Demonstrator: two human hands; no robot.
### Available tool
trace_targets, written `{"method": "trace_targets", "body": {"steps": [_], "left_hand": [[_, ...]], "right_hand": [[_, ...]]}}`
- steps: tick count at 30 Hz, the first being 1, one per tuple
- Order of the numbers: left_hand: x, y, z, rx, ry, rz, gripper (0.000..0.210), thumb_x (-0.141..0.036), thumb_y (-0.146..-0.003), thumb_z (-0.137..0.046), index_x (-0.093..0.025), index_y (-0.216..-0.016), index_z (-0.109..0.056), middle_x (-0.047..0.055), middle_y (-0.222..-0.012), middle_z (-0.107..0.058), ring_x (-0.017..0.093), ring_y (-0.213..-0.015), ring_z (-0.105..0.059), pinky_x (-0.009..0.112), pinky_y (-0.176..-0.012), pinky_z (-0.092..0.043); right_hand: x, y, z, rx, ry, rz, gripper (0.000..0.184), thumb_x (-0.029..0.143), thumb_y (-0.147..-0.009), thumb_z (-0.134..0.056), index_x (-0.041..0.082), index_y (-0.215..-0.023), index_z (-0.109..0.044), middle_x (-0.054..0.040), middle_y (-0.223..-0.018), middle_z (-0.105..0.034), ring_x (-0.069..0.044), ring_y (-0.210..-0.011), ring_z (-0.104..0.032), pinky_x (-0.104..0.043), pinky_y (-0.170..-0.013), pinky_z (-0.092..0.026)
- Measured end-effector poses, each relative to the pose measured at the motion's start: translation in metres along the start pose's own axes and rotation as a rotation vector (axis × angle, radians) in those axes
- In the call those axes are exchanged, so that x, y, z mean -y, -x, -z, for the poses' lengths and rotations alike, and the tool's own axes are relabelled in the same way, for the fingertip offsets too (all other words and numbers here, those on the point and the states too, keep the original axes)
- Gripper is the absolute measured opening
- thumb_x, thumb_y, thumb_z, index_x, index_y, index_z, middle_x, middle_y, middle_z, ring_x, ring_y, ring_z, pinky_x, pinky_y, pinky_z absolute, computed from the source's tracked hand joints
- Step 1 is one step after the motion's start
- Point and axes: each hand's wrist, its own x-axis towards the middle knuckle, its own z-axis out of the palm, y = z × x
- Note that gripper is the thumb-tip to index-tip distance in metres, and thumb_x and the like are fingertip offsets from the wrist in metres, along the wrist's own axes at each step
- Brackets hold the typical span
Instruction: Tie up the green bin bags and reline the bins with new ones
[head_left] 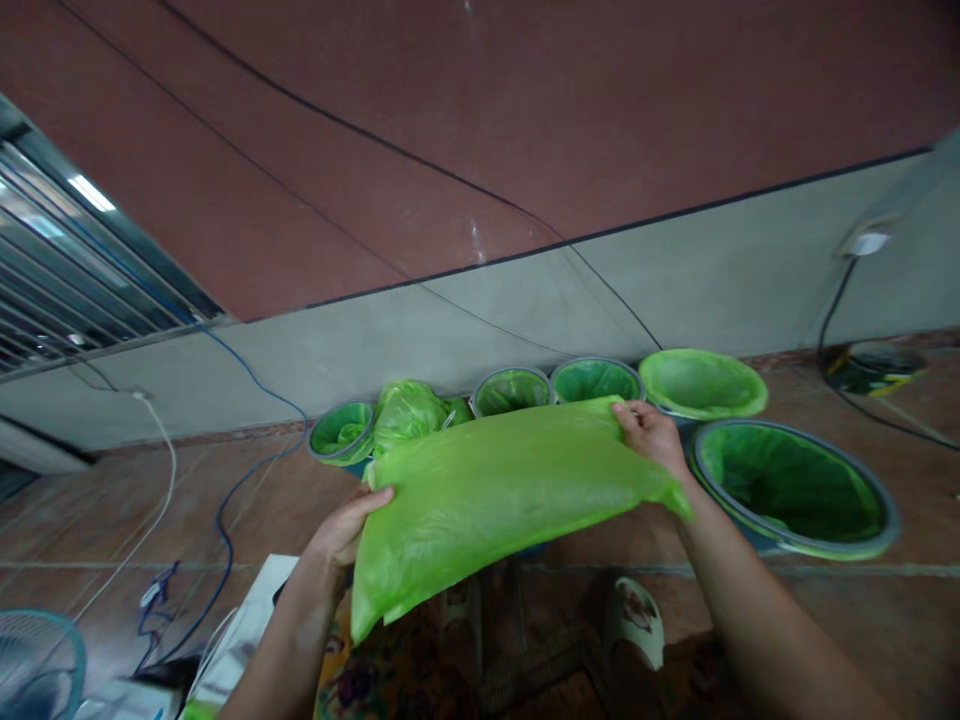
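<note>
A green plastic bag (495, 490), puffed out with air, is stretched sideways in front of me. My left hand (349, 520) grips its left edge, thumb on top and fingers mostly hidden behind. At the upper right corner my right hand (651, 432) pinches the bag, and a loose corner hangs beside that wrist. Behind the bag stand a bin with a grey rim (513, 392) and another lined bin (598, 380). A bunched green bag (409, 412) sits left of them.
A large lined bin (795, 485) stands at right, near a wider one (703, 383) by the wall. A small lined bin (342, 432) is at left. Cables (225, 520) trail over the floor toward a fan (37, 660). A dark bucket (876, 368) stands far right.
</note>
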Motion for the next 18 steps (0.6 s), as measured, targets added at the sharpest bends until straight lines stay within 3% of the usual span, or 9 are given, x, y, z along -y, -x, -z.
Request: {"method": "trace_targets", "body": {"steps": [3,6,9,13,15,18], "left_hand": [[0.003,0.0,0.005,0.185,-0.013,0.097,0.05,-0.017,-0.05,-0.085,-0.014,-0.099,-0.073,0.015,-0.093,-0.075,0.035,-0.087,-0.071,0.045,-0.079,-0.057],[0.005,-0.004,0.006,0.23,-0.077,0.044,0.045,-0.017,-0.053,-0.085,-0.013,-0.097,-0.074,0.015,-0.098,-0.075,0.033,-0.088,-0.071,0.044,-0.083,-0.056],[0.008,-0.012,0.008,0.185,-0.127,-0.039,0.041,-0.018,-0.054,-0.085,-0.011,-0.094,-0.075,0.016,-0.097,-0.075,0.031,-0.087,-0.071,0.043,-0.084,-0.055],[0.009,-0.021,0.016,0.097,-0.12,-0.091,0.036,-0.02,-0.055,-0.085,-0.01,-0.089,-0.075,0.015,-0.091,-0.076,0.031,-0.083,-0.072,0.042,-0.081,-0.056],[0.008,-0.023,0.019,0.06,-0.105,-0.093,0.036,-0.021,-0.054,-0.086,-0.009,-0.087,-0.075,0.015,-0.087,-0.076,0.031,-0.081,-0.072,0.042,-0.08,-0.056],[0.006,-0.025,0.021,0.013,-0.09,-0.099,0.04,-0.02,-0.049,-0.088,-0.008,-0.085,-0.074,0.015,-0.087,-0.076,0.029,-0.077,-0.072,0.041,-0.078,-0.057]], "right_hand": [[-0.004,-0.003,0.004,-0.012,-0.061,-0.063,0.054,0.072,-0.074,-0.052,0.019,-0.07,-0.063,-0.0019,-0.059,-0.061,-0.016,-0.057,-0.053,-0.028,-0.054,-0.04],[-0.004,-0.004,0.007,0.045,-0.147,-0.182,0.053,0.072,-0.072,-0.057,0.02,-0.067,-0.064,-0.0042,-0.062,-0.065,-0.019,-0.059,-0.059,-0.03,-0.056,-0.045],[0.005,0.002,0.009,0.165,-0.272,-0.334,0.051,0.071,-0.077,-0.054,0.022,-0.069,-0.067,-0.0078,-0.059,-0.067,-0.025,-0.062,-0.065,-0.035,-0.056,-0.05],[0.024,0.017,0.015,0.429,-0.46,-0.504,0.055,0.072,-0.081,-0.048,0.023,-0.082,-0.072,-0.0108,-0.064,-0.07,-0.029,-0.07,-0.07,-0.038,-0.06,-0.055],[0.031,0.025,0.018,0.588,-0.568,-0.544,0.051,0.068,-0.078,-0.056,0.022,-0.09,-0.072,-0.0113,-0.078,-0.074,-0.03,-0.078,-0.071,-0.04,-0.067,-0.057],[0.035,0.032,0.021,0.784,-0.613,-0.487,0.045,0.047,-0.067,-0.076,0.021,-0.103,-0.07,-0.0096,-0.099,-0.075,-0.029,-0.09,-0.07,-0.041,-0.082,-0.057]]}}
